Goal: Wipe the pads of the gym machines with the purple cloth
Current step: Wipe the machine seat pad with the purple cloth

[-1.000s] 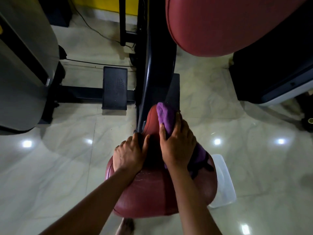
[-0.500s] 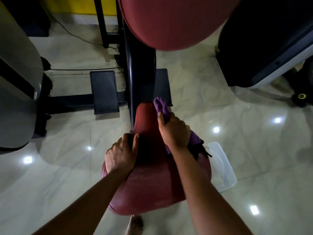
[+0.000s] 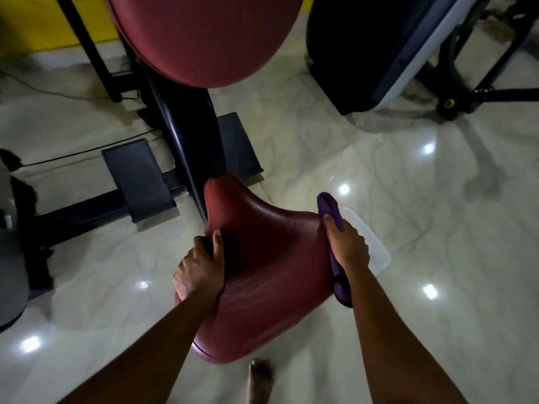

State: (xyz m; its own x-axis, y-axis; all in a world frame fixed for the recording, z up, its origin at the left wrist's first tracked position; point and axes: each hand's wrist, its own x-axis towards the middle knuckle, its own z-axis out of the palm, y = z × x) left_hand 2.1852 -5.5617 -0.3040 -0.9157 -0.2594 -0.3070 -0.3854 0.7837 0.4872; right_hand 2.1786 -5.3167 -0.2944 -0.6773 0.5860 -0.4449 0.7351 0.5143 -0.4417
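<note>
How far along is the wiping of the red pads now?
The seat shows faint streaks on top, so it looks wiped. In hand: right hand grips the cloth along the seat's right edge; left hand holds its left edge. Left: the upper pad, no hand on it.

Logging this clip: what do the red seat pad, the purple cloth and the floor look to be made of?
The seat pad: likely vinyl or faux leather over padding, semi-gloss; fine grain and scuffs catch light. The purple cloth: soft matte fabric, perhaps microfibre; it folds thickly without shine. The floor: polished marble-look tile, glossy; veining, joint lines and mirrored light spots.
</note>
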